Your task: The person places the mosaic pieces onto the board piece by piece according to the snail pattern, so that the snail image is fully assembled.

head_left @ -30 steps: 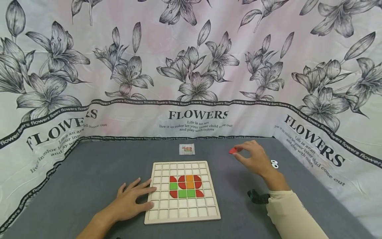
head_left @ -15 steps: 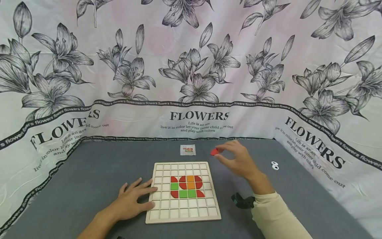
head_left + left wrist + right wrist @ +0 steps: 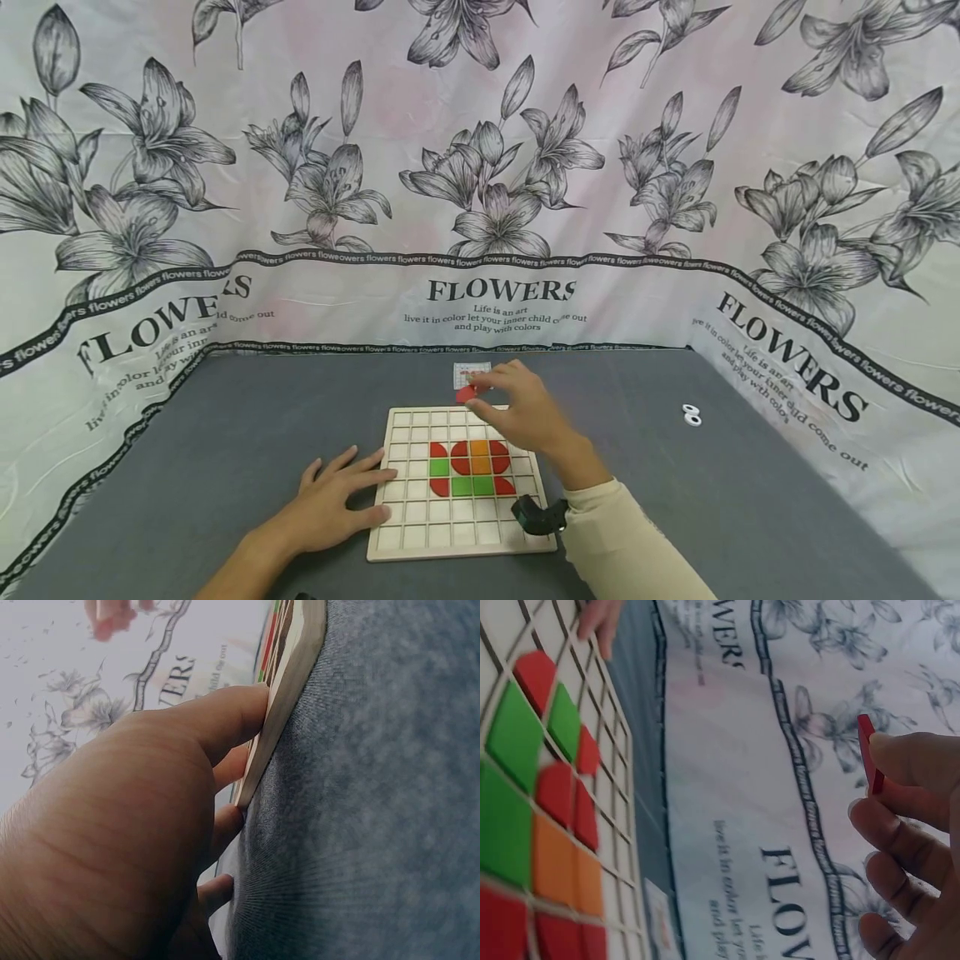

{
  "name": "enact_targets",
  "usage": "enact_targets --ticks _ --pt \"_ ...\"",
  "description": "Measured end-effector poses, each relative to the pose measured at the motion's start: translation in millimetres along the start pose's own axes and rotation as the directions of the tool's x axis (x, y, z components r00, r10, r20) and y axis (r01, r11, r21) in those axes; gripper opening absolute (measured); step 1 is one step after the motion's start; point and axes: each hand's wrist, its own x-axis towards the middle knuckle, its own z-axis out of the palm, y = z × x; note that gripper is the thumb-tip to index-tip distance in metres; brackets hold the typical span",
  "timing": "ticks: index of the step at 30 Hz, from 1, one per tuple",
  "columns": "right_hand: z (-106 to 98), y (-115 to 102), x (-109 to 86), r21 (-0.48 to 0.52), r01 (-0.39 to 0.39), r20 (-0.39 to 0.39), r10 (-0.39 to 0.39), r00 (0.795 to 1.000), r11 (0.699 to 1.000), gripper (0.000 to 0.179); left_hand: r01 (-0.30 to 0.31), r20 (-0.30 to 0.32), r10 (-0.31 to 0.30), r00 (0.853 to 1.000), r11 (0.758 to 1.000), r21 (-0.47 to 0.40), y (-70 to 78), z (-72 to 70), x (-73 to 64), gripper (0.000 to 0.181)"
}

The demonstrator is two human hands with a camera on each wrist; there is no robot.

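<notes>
A wooden grid board (image 3: pixel 461 537) lies on the grey table, its middle cells filled with red rounded tiles, green square tiles (image 3: pixel 482 485) and orange tiles (image 3: pixel 478 457). My left hand (image 3: pixel 322 504) rests with spread fingers at the board's left edge, thumb and fingertips touching the rim, as the left wrist view also shows. Between thumb and index finger my right hand (image 3: pixel 528 412) pinches a red tile (image 3: pixel 870 754), held raised over the board's far edge. That tile overlaps the small pattern card (image 3: pixel 462 372) in the head view.
Two white rings (image 3: pixel 692 415) lie on the table at the right. Behind the table hangs a white cloth (image 3: pixel 495 308) printed with flowers and lettering. A dark strap (image 3: pixel 538 515) is on my right wrist.
My right hand has carried the red tile leftward from the right side of the table to above the board's far edge. The left hand has stayed at the board's edge.
</notes>
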Motion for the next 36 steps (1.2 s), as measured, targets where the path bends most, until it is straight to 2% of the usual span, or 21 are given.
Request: enact_targets --ticks 4,8,12,17,22,31,36 --pt "23.7 -4.1 2.8 0.028 -0.062 0.024 0.061 0.998 0.998 0.026 0.004 0.0 -0.004 1.0 1.0 0.002 -0.1 -0.1 0.4 0.057" --pt "43.9 -7.7 7.4 0.047 -0.066 0.032 0.065 0.997 0.997 0.024 0.0 -0.007 0.0 1.0 1.0 0.005 -0.4 0.2 -0.3 0.057" --pt "58.1 -10.7 11.1 0.05 -0.051 0.04 0.049 0.998 0.997 0.022 -0.001 -0.014 0.002 1.0 1.0 0.011 -1.7 0.7 -0.9 0.058" --pt "70.3 -12.4 9.5 0.051 -0.128 0.104 0.122 0.987 0.99 0.024 0.0 -0.007 0.0 1.0 1.0 0.018 -2.9 0.4 -1.2 0.058" --pt "78.7 -9.9 3.4 0.014 -0.179 0.164 0.175 0.971 0.984 0.025 -0.007 0.005 0.007 1.0 1.0 0.02 -1.5 -0.2 0.6 0.057" --pt "91.0 -4.7 -2.1 -0.105 -0.203 0.243 0.223 0.944 0.974 0.022 -0.01 -0.017 0.01 1.0 1.0 0.03 -1.6 -0.2 1.5 0.056" --pt "96.8 -4.7 -4.7 -0.181 -0.187 0.259 0.23 0.938 0.966 0.024 -0.011 -0.008 0.012 1.0 1.0 0.028 -2.6 -0.2 1.1 0.056"
